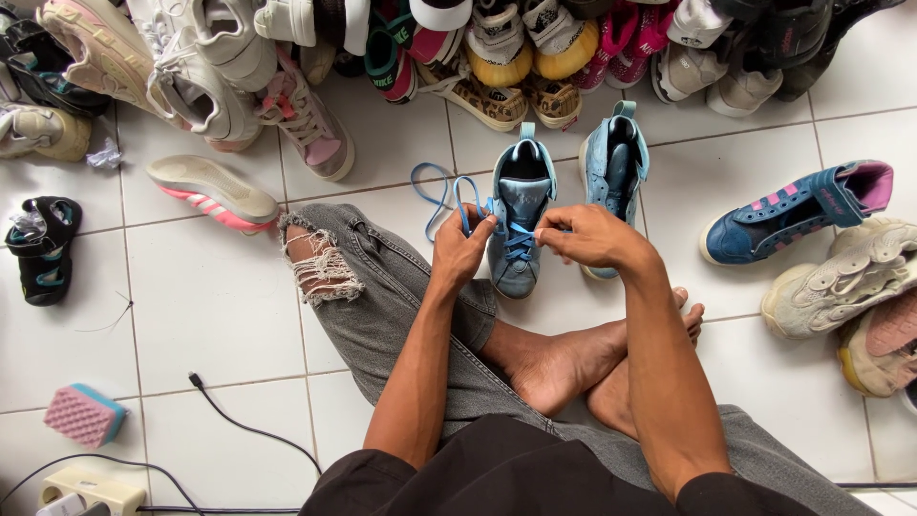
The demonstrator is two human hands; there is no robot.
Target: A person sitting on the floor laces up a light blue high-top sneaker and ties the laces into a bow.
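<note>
A blue high-top shoe (517,225) is stood on the white tiled floor (210,306), just ahead of the crossed bare feet (573,368). Its light blue lace (441,196) is pinched in the left hand (462,247), the free end looped off to the left. The right hand (589,236) is closed too, fingertips nipped at the lace over the shoe's tongue. Its matching blue shoe (612,167) is set just beside, to the right. Further out, a heap of shoes (401,57) is piled along the top, and a pink sponge (84,414) is seen lower left.
</note>
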